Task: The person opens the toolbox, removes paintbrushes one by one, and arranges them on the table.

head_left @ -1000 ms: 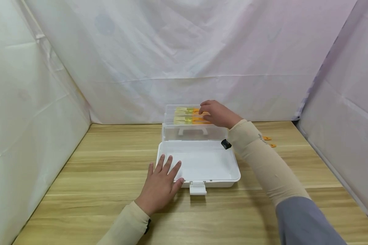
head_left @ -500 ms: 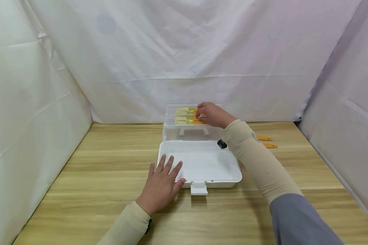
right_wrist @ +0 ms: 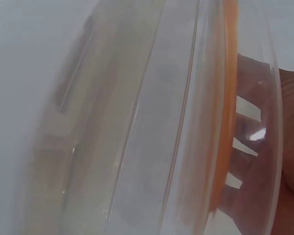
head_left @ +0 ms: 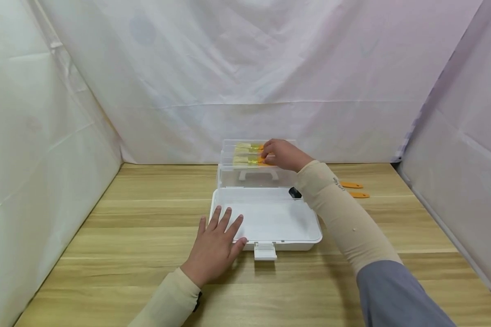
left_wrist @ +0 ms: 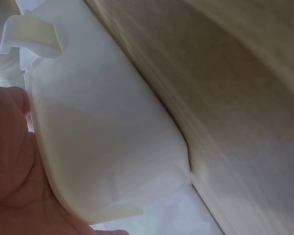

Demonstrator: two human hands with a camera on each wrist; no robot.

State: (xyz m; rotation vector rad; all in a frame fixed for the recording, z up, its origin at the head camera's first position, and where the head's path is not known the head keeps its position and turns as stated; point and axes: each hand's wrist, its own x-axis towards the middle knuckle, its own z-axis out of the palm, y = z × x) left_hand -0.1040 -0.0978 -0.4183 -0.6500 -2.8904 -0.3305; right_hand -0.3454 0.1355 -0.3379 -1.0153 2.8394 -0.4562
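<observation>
A white plastic box (head_left: 274, 218) stands with its clear lid (head_left: 228, 178) swung back behind it. In the head view my left hand (head_left: 213, 249) rests with spread fingers over the box's front left corner; the left wrist view has its palm against the box wall (left_wrist: 103, 112). Flat brushes with pale bristles, among them a rear brush (head_left: 243, 147) and a front brush (head_left: 241, 160), lie in the lid's raised part. Over their orange handles my right hand (head_left: 284, 154) pinches one with curled fingertips. An orange handle (right_wrist: 229, 88) shows through clear plastic in the right wrist view.
Two orange handles, a rear handle (head_left: 353, 185) and a front handle (head_left: 359, 195), lie on the wooden table (head_left: 139, 254) right of the box, partly behind the right sleeve. A white latch (head_left: 265, 251) sticks out at the front. White cloth (head_left: 249, 68) encloses the back and sides.
My right hand has shifted slightly left and down over the lid, and its fingers have drawn in on the brush handles. More of the table's orange handles shows. The left hand stays put.
</observation>
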